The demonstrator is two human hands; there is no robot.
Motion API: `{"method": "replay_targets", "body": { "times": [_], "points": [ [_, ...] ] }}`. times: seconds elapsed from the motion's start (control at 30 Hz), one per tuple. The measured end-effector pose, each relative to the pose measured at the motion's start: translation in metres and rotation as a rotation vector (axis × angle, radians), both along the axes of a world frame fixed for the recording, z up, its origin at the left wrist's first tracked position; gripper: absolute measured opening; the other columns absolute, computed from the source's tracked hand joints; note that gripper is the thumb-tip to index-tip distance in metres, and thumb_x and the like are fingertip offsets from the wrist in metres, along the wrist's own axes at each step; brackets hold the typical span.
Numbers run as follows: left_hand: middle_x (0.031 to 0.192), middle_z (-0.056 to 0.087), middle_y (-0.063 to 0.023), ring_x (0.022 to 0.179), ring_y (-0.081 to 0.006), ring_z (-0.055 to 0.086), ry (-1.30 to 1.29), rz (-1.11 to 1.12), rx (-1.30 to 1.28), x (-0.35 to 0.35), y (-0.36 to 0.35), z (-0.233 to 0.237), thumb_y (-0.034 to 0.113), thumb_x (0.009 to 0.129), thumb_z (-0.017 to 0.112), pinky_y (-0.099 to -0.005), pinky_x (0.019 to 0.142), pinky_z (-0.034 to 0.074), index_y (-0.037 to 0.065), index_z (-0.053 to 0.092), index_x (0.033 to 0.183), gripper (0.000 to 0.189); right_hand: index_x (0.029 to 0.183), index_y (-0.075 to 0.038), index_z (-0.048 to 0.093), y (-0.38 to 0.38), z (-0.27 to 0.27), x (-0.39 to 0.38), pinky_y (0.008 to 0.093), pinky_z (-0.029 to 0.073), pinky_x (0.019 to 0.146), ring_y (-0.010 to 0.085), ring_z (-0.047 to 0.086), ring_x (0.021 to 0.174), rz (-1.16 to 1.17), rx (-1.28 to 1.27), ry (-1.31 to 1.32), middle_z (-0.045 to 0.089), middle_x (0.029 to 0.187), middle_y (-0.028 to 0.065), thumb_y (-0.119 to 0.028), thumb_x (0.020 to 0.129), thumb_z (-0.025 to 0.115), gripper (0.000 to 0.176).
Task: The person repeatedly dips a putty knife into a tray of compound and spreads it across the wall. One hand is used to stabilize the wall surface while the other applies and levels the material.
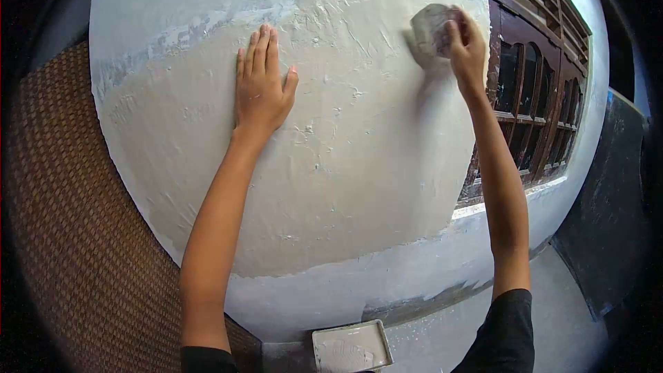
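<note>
- Left hand [261, 86] lies flat, fingers together, on the plaster patch [345, 166].
- Right hand [466, 48] grips a pad [429, 27] at the patch's top right (blurred).
- Light, even strokes probably work best.

L hand [261, 86] flat on beige wet-plastered wall [345, 166], fingers up. R hand [464, 48] presses grey plaster-caked sponge pad [429, 29] to wall. Grey rectangular mortar tray [351, 347] below.

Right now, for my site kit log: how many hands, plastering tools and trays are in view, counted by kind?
Hands: 2 (left hand, right hand)
Plastering tool: 1
Tray: 1
Total: 4
</note>
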State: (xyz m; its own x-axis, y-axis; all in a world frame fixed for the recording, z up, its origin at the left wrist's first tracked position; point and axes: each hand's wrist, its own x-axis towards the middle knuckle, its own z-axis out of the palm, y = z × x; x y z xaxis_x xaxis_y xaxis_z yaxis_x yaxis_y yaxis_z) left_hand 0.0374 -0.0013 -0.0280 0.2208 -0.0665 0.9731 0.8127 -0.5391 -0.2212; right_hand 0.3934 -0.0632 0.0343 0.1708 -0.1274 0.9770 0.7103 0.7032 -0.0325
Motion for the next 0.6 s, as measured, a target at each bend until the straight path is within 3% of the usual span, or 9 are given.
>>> {"method": "replay_targets", "body": {
  "times": [0.03,0.07,0.13,0.17,0.27,0.33,0.47,0.5,0.6],
  "points": [
    [0.158,0.028,-0.0137,0.147,-0.0287,0.024,-0.002,0.019,0.004,0.0,0.0,0.0,0.029,0.095,0.052,-0.0483,0.12,0.017,0.004,0.026,0.152,0.068,0.13,0.003,0.058,0.012,-0.001,0.011,0.0276,0.049,0.086,0.0152,0.062,0.094,-0.223,-0.016,-0.043,0.066,0.111,0.0127,-0.015,0.098,0.059,0.037],
    [0.157,0.028,-0.014,0.147,-0.0288,0.025,-0.003,0.037,0.007,0.001,0.0,0.0,0.029,0.094,0.053,-0.0479,0.12,0.017,0.003,0.027,0.151,0.068,0.13,0.003,0.058,0.014,0.003,0.018,0.0276,0.049,0.086,0.0152,0.062,0.094,-0.225,-0.019,-0.042,0.066,0.111,0.0127,-0.015,0.098,0.059,0.037],
    [0.158,0.028,-0.0141,0.147,-0.029,0.024,-0.002,0.034,-0.006,0.002,-0.001,-0.001,0.029,0.094,0.053,-0.0479,0.12,0.017,0.003,0.027,0.151,0.068,0.126,-0.001,0.062,0.011,0.01,0.02,0.0358,0.047,0.098,0.0279,0.064,0.109,-0.05,-0.047,0.364,0.065,0.12,0.0204,-0.017,0.095,0.06,0.035],
    [0.158,0.028,-0.0142,0.147,-0.0292,0.024,-0.004,0.034,-0.015,0.001,-0.001,0.0,0.029,0.094,0.053,-0.0479,0.12,0.017,0.003,0.027,0.151,0.068,0.128,-0.001,0.06,0.008,0.01,0.022,0.0367,0.047,0.098,0.029,0.064,0.11,-0.147,0.015,0.4,0.065,0.12,0.0214,-0.018,0.094,0.061,0.038],
    [0.158,0.026,-0.0141,0.148,-0.0288,0.021,-0.006,0.01,-0.021,0.001,-0.001,0.0,0.028,0.095,0.052,-0.0496,0.12,0.016,0.005,0.025,0.152,0.067,0.129,-0.001,0.06,0.008,0.007,0.0,0.038,0.048,0.097,0.0306,0.064,0.109,0.075,0.033,0.209,0.065,0.119,0.0222,-0.019,0.093,0.062,0.04],
    [0.158,0.026,-0.014,0.148,-0.0288,0.022,-0.003,0.011,-0.024,0.001,-0.001,-0.001,0.028,0.095,0.052,-0.0496,0.12,0.016,0.005,0.025,0.153,0.067,0.127,-0.002,0.061,-0.001,0.001,-0.022,0.0388,0.049,0.095,0.0316,0.065,0.107,-0.218,-0.064,0.013,0.065,0.116,0.0239,-0.017,0.094,0.061,0.036],
    [0.158,0.026,-0.0139,0.148,-0.0287,0.022,0.006,0.024,-0.02,-0.001,-0.001,-0.001,0.029,0.096,0.051,-0.0494,0.12,0.016,0.006,0.024,0.153,0.067,0.126,-0.001,0.061,0.004,0.021,0.001,0.0385,0.05,0.093,0.0336,0.066,0.103,-0.169,0.041,0.386,0.066,0.116,0.023,-0.017,0.093,0.061,0.037],
    [0.158,0.026,-0.0139,0.148,-0.0287,0.022,0.002,0.028,-0.019,-0.002,-0.001,0.0,0.029,0.096,0.051,-0.0494,0.12,0.016,0.006,0.024,0.153,0.067,0.127,0.003,0.059,-0.001,0.027,0.001,0.0358,0.05,0.092,0.0299,0.066,0.104,-0.303,0.067,0.473,0.066,0.116,0.0221,-0.014,0.093,0.06,0.037],
    [0.158,0.026,-0.0137,0.148,-0.0283,0.022,0.005,0.018,-0.024,-0.001,0.0,0.0,0.03,0.096,0.051,-0.0491,0.12,0.016,0.006,0.024,0.153,0.068,0.128,0.004,0.057,-0.011,0.027,-0.01,0.0346,0.05,0.092,0.0267,0.065,0.105,-0.006,0.079,0.432,0.066,0.116,0.0201,-0.013,0.094,0.059,0.038]
  ]
}}
